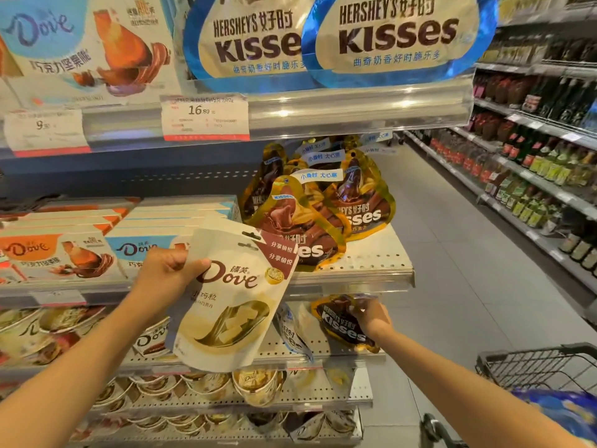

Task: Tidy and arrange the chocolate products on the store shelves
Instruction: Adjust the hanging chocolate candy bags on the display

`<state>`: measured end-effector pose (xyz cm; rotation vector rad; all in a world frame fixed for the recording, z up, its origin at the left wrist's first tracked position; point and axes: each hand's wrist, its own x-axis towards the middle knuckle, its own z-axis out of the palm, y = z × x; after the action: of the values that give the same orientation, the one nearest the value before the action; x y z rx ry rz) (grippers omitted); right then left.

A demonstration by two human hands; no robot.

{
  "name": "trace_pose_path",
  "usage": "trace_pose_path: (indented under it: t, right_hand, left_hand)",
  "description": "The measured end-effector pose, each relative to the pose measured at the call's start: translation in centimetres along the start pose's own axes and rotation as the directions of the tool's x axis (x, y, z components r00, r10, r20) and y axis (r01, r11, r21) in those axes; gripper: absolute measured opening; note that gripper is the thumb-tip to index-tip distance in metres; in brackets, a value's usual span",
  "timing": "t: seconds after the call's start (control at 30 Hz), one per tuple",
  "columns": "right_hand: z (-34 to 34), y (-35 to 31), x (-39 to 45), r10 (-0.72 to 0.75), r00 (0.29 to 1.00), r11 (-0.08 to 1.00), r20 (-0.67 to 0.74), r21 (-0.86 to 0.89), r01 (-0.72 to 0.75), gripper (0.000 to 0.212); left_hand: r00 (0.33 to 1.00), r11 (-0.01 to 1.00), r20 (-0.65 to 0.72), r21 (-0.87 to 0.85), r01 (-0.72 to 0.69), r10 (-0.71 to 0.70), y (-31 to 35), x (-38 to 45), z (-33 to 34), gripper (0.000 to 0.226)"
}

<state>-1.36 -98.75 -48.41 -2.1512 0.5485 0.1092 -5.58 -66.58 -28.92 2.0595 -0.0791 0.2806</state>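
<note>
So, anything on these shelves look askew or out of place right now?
Yes. The gold Kisses bags on the middle shelf lean against each other in a loose heap, not a row. The left hand holds two white Dove pouches off the shelf, and the right hand grips a tilted dark Kisses bag.

Store aisle, grey tiled floor [452, 253] running back. Long shelving rack w/ dark bottles [529, 163] along right side. Black wire shopping cart [536, 363] bottom right. Overhead light glinting on clear plastic shelf-edge strip [355, 105].
</note>
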Motion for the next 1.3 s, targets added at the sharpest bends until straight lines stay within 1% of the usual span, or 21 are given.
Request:
trace_pose_path:
  t: [0.07,0.13,0.17,0.2,0.23,0.27,0.33,0.37,0.43,0.47,0.53,0.6,0.73,0.87,0.97,1.03,1.1,1.2,1.3]
  right_hand:
    - [0.0,0.1,0.1,0.052,0.998,0.996,-0.033,0.072,-0.050,0.012]
    - [-0.4,0.1,-0.7,0.048,0.998,0.991,-0.048,0.125,-0.042,0.015]
    - [-0.7,0.1,-1.4,-0.004,0.999,0.996,-0.049,0.094,0.009,0.017]
    - [-1.4,-0.2,-2.3,-0.104,0.994,0.994,-0.035,0.006,0.105,0.018]
    - [-2.2,-0.5,-3.3,-0.231,0.973,0.967,0.008,-0.108,0.230,0.021]
    - [-3.0,-0.9,-4.4,-0.343,0.937,0.920,0.058,-0.182,0.348,0.024]
    - [-4.5,-1.5,-6.3,-0.496,0.856,0.827,0.145,-0.221,0.517,0.025]
    - [-5.3,-1.8,-7.1,-0.564,0.811,0.779,0.152,-0.229,0.584,0.025]
    - [-7.0,-2.6,-9.0,-0.665,0.738,0.702,0.114,-0.242,0.670,0.025]
    - [-7.8,-3.1,-9.8,-0.707,0.704,0.675,0.073,-0.229,0.702,0.025]
    - [-9.6,-4.3,-11.1,-0.756,0.654,0.647,-0.019,-0.175,0.742,0.024]
    - [-11.5,-5.6,-11.7,-0.754,0.647,0.657,-0.113,-0.129,0.743,0.019]
    - [-15.2,-8.2,-11.8,-0.721,0.611,0.679,-0.327,-0.155,0.718,0.025]
    - [-17.5,-10.2,-10.6,-0.671,0.585,0.694,-0.455,-0.107,0.712,0.019]
    - [-18.0,-11.8,-9.4,-0.647,0.594,0.715,-0.478,-0.110,0.690,0.020]
    - [-18.0,-12.6,-8.1,-0.619,0.625,0.747,-0.475,-0.110,0.656,0.023]
    - [-17.8,-13.3,-6.9,-0.579,0.659,0.773,-0.481,-0.067,0.630,0.026]
    - [-17.0,-13.7,-5.8,-0.529,0.694,0.799,-0.489,-0.012,0.601,0.023]
    - [-15.7,-13.5,-5.5,-0.530,0.741,0.805,-0.413,0.030,0.593,0.022]
  left_hand:
    - [1.000,1.000,0.001,-0.012,0.007,-0.007,-0.4,0.2,0.0,0.026]
    - [1.000,1.000,0.002,-0.021,0.011,-0.011,-0.6,0.3,0.0,0.027]
    - [1.000,0.999,0.005,-0.029,0.020,-0.020,-0.5,0.3,0.0,0.025]
    - [0.999,0.998,0.010,-0.047,0.040,-0.040,-0.5,0.3,0.1,0.024]
    - [0.998,0.996,0.018,-0.069,0.061,-0.060,-0.5,0.3,0.2,0.025]
    - [0.996,0.992,0.024,-0.093,0.084,-0.082,-0.5,0.3,0.3,0.027]
    - [0.993,0.984,0.023,-0.130,0.120,-0.118,-0.4,0.4,0.5,0.025]
    - [0.991,0.981,0.017,-0.146,0.131,-0.130,-0.4,0.4,0.5,0.020]
    - [0.989,0.976,0.005,-0.166,0.144,-0.145,-0.3,0.4,0.6,0.014]
    - [0.989,0.975,0.003,-0.169,0.146,-0.148,-0.3,0.4,0.7,0.013]
    - [0.989,0.974,0.008,-0.172,0.145,-0.146,-0.2,0.2,0.7,0.011]
    - [0.990,0.972,0.016,-0.185,0.143,-0.143,-0.2,0.1,0.6,0.010]
    - [0.987,0.964,0.021,-0.213,0.161,-0.161,-0.2,0.1,0.3,0.009]
    - [0.991,0.971,0.007,-0.200,0.134,-0.136,0.4,-0.1,0.3,0.011]
    - [0.992,0.979,-0.016,-0.163,0.123,-0.127,0.7,-0.2,0.4,0.011]
    - [0.991,0.980,-0.027,-0.154,0.126,-0.131,0.8,0.0,0.4,0.012]
    - [0.988,0.979,-0.034,-0.146,0.143,-0.150,0.9,0.1,0.3,0.013]
    - [0.988,0.979,-0.036,-0.146,0.143,-0.149,1.1,-0.1,0.4,0.011]
    - [0.990,0.979,-0.041,-0.160,0.126,-0.134,1.1,-0.3,0.2,0.008]
